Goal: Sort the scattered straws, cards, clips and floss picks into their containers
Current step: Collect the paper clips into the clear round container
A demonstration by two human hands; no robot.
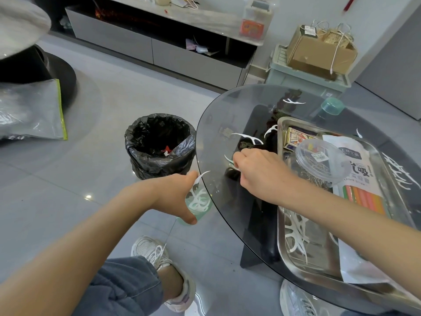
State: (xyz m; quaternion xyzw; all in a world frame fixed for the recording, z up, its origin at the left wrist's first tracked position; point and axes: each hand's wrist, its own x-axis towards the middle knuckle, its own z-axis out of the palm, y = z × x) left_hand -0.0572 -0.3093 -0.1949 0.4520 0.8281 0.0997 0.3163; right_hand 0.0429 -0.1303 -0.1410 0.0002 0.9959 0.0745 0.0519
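My left hand (176, 196) grips a pale green floss pick jar (199, 205) just off the left edge of the round glass table (214, 124); white picks stick out of the jar. My right hand (257, 172) reaches over the table and pinches a white floss pick (234, 166) at its fingertips. Loose floss picks lie on the glass: one (248, 137) just beyond my right hand, one (271, 130) at the tray's corner, one (292, 101) farther back. The metal tray (281, 238) holds more picks (295, 233), a straw bag (362, 195), cards (293, 137) and a clear clip tub (319, 160).
A bin lined with a black bag (159, 144) stands on the floor left of the table. The jar's teal lid (331, 107) sits at the table's far side. A zip bag (32, 110) lies at far left. My shoes and knee are below.
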